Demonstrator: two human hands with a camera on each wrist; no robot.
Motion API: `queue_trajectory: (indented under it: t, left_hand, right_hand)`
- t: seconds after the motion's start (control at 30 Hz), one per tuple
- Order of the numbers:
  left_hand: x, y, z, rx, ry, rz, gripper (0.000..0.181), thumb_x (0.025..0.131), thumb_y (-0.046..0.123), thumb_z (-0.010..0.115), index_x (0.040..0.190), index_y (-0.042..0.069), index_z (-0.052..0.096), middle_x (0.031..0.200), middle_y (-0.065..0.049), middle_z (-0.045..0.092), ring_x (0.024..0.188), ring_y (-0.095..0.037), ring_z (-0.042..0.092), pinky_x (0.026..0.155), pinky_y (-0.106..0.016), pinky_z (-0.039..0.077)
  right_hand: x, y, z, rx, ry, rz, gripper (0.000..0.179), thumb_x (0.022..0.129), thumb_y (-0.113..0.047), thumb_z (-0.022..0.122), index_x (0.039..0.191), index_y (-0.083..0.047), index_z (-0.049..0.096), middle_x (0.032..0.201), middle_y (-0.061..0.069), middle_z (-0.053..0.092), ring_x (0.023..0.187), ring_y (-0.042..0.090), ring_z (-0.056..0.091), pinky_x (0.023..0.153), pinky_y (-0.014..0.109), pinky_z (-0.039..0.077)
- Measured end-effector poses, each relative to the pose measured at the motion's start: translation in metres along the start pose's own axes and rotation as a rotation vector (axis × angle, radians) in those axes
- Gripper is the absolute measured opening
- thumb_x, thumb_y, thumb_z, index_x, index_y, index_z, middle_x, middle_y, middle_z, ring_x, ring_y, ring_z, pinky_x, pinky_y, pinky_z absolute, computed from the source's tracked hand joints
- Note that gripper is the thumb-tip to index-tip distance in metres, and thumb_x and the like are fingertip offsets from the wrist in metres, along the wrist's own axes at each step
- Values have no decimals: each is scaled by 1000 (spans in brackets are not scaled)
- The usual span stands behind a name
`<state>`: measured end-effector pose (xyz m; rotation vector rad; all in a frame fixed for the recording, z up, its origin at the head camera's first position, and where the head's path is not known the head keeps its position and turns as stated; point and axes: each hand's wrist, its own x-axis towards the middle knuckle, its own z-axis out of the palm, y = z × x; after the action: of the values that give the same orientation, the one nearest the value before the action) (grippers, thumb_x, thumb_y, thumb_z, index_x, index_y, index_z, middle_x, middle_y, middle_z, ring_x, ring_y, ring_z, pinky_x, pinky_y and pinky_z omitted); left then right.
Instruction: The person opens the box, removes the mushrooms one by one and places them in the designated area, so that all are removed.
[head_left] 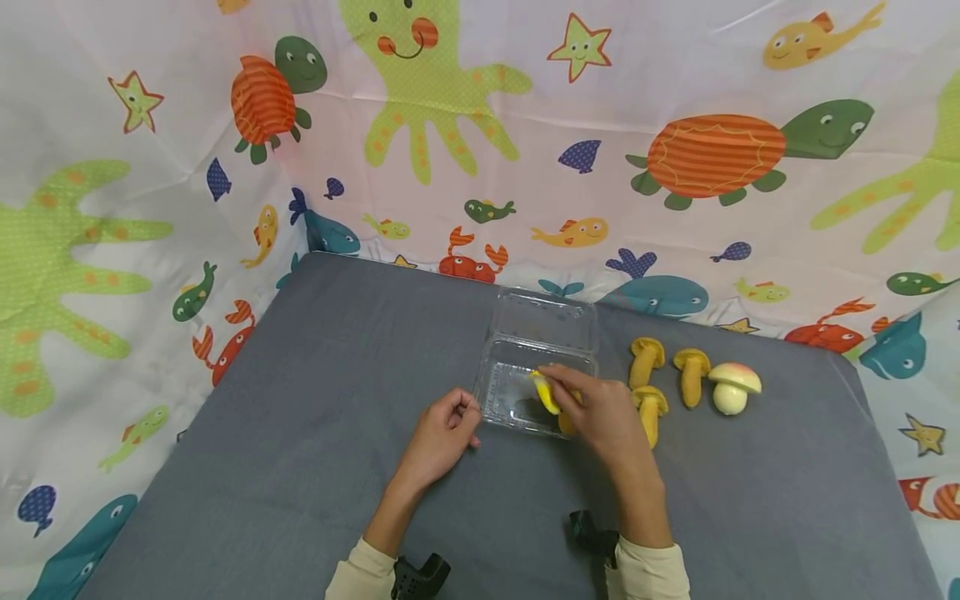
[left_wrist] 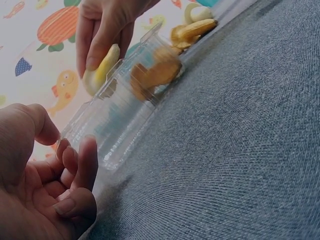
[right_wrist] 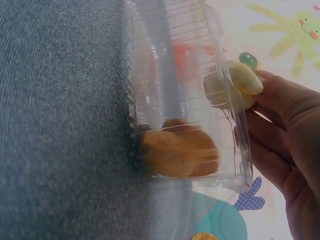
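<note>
A clear plastic clamshell box [head_left: 517, 423] lies with its lid folded back on the grey cloth. At its near left corner, my left hand [head_left: 444, 440] pinches the rim between thumb and index finger, the other fingers loosely curled. Between thumb and fingers, my right hand [head_left: 611, 417] holds a pale yellow toy mushroom [right_wrist: 245, 82] over the box's opening. Inside the box, at its right end, lies a brown toy mushroom [right_wrist: 180, 152], partly covered by my right hand in the head view.
Right of the box stand several tan toy mushrooms [head_left: 691, 377] and a cream one with a pinkish cap [head_left: 733, 388]. Behind the grey cloth [head_left: 315, 400] hangs a curtain [head_left: 480, 192] printed with sea animals. Dark wrist cameras [head_left: 420, 577] sit near both cuffs.
</note>
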<state>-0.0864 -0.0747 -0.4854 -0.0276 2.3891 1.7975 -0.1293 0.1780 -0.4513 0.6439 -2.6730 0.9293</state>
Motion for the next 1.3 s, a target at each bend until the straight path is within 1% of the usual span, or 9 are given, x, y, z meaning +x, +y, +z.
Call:
queue_trajectory:
  t: [0.17, 0.27, 0.47, 0.7, 0.87, 0.93, 1.0, 1.13, 1.3]
  left_hand:
    - [0, 0, 0, 3, 1, 7, 11, 105, 15, 60, 98, 14, 69, 82, -13, 70, 67, -17, 72, 67, -27, 49]
    - [0, 0, 0, 6, 0, 12, 11, 105, 15, 60, 99, 14, 69, 83, -14, 71, 67, -18, 72, 67, -27, 49]
    - [-1, 0, -1, 8, -4, 12, 12, 106, 15, 59, 99, 13, 68, 84, -16, 71, 67, -17, 71, 66, -27, 49]
    - [1, -2, -1, 6, -2, 21, 11, 106, 15, 60, 99, 13, 69, 81, -13, 70, 66, -17, 71, 65, -27, 48]
    - [1, -3, 0, -1, -1, 21, 11, 105, 14, 60, 98, 13, 69, 80, -12, 70, 66, -18, 71, 64, -26, 48]
    - [1, -3, 0, -1, -1, 21, 11, 105, 14, 61, 98, 13, 69, 80, -13, 70, 66, -18, 71, 65, -27, 48]
    - [1, -3, 0, 2, -2, 21, 11, 105, 15, 61, 98, 13, 69, 80, -12, 70, 66, -17, 71, 65, -27, 48]
    - [1, -3, 0, 9, 1, 20, 11, 105, 16, 61, 98, 15, 69, 79, -10, 70, 66, -16, 71, 65, -27, 47]
    - [1, -3, 0, 8, 5, 17, 11, 105, 15, 61, 97, 15, 68, 78, -9, 70, 66, -16, 71, 64, -27, 47]
  right_hand:
    - [-2, 4, -3, 14, 7, 11, 31, 93, -12, 82, 124, -15, 79, 107, 5, 81, 51, 7, 53, 53, 24, 48]
    - [-4, 6, -4, 11, 22, 16, 32, 93, -11, 82, 125, -14, 79, 112, 7, 80, 52, 7, 52, 52, 23, 46]
    - [-6, 9, -8, -8, 43, 25, 33, 94, -11, 81, 126, -15, 78, 115, 8, 80, 49, 2, 48, 52, 24, 49]
    - [-7, 11, -11, -21, 72, 33, 31, 94, -9, 80, 125, -15, 79, 106, 7, 81, 50, 2, 47, 52, 25, 50]
    - [-11, 17, -12, -24, 101, 42, 32, 94, -7, 80, 125, -16, 79, 100, 6, 80, 46, -1, 33, 46, 23, 38]
    - [-13, 20, -12, -35, 114, 39, 32, 94, -7, 81, 125, -16, 79, 101, 6, 80, 46, 0, 31, 46, 24, 36]
    - [-14, 22, -13, -52, 133, 29, 32, 93, -8, 81, 124, -15, 79, 105, 7, 81, 47, 1, 39, 47, 25, 41]
    - [-16, 26, -15, -75, 177, -4, 32, 90, -7, 84, 121, -14, 80, 109, 9, 80, 53, 7, 55, 53, 33, 53]
    - [-18, 29, -17, -79, 200, -19, 32, 89, -4, 85, 119, -12, 81, 107, 10, 81, 55, 7, 56, 56, 36, 55]
